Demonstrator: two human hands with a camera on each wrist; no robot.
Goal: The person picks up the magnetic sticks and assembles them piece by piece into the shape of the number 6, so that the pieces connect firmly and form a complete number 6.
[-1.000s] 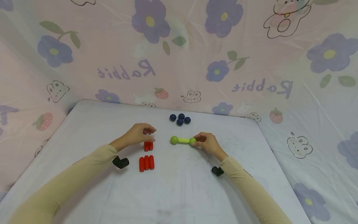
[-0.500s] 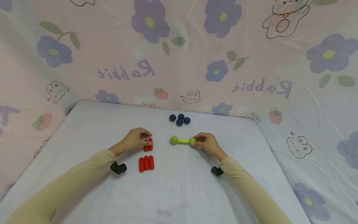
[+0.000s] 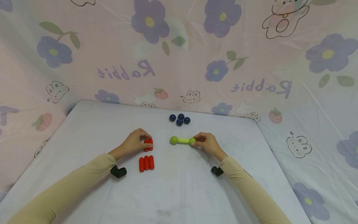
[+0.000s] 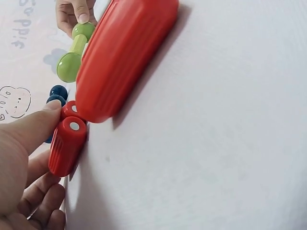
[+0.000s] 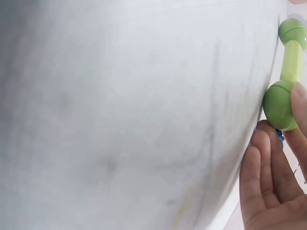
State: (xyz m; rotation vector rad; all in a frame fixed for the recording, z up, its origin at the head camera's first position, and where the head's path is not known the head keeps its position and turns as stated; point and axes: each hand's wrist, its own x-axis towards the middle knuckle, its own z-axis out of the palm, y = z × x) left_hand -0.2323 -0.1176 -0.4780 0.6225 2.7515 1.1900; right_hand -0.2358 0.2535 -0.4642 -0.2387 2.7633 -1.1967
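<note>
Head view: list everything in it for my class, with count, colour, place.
table: 1, white, across the lower view
backdrop cloth: 1, patterned pale pink, behind the table
balls: 4, dark blue, clustered near the table's far edge
dumbbell-shaped piece: 1, green and yellow-green, nearer than the balls
ridged rods: 5, red, three in a row, two beyond
wrist cameras: 2, black, either side of the ridged rods
sleeves: 2, beige, lower left and right
left hand: 1, bare, around the two farther ridged rods
right hand: 1, bare, pinching the dumbbell-shaped piece's right end
</note>
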